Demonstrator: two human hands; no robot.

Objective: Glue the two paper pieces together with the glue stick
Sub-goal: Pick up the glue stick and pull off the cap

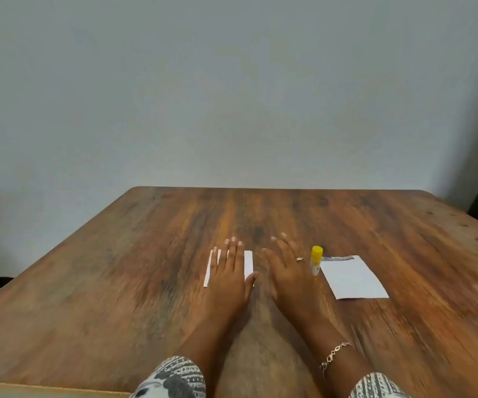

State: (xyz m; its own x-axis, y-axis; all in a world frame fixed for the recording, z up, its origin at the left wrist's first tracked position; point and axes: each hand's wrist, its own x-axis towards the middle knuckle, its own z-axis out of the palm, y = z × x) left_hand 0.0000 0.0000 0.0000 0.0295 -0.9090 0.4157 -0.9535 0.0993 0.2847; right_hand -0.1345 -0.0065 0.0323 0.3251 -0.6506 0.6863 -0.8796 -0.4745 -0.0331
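We see the left hand (229, 278) lying flat, palm down, fingers straight and slightly spread. It presses on a small white paper piece (248, 264) and covers its middle. White strips of that sheet show at both sides of the hand and between the fingers, and its side edges run away from us.

The right hand (286, 275) lies just beside it on the bare table (117, 268), also palm down with its fingers extended and gripping nothing. There is a ring (300, 259) on 1 finger and a chain bracelet (334, 354) at the wrist. Patterned black-and-white sleeves (171, 377) show at the bottom edge.

The glue stick (316, 261) stands upright just right of the right hand, near the little finger. We cannot tell whether they touch. Its long axis is vertical, with a bright yellow cap on top pointing up. Below the cap is a pale, whitish body with a little yellow at the base. The frame is too soft to read any label.

Just right of the stick, the second paper piece (352, 278) lies flat. It is a larger white rectangle with a grey band along its far edge, and its sides slant toward the near right. Its far left corner sits right by the stick.

The tabletop is brown wood grain, and a plain pale wall (232, 96) rises behind it.
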